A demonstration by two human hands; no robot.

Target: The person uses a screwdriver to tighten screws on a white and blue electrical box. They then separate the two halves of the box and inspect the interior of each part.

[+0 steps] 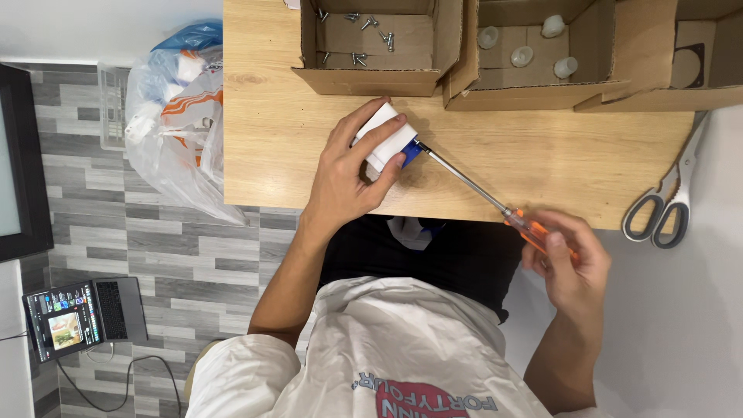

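Mid-frame, left hand (348,174) tight around a white-and-blue block (389,139), right hand (569,259) tight around an orange-handled screwdriver (495,203) on the worktop (294,139).

Wooden tabletop (309,155) up top, with three open cardboard boxes along the far edge: left box (375,46) scattered with loose screws (364,23), middle box (534,58) with a few small whitish plastic caps (522,56), right box (696,62) with a flat black plate. Grey-handled scissors (665,205) off the table's right end. Crinkly plastic bag (178,116) stuffed full on the grey plank floor, plus an open laptop (81,317) down low left.
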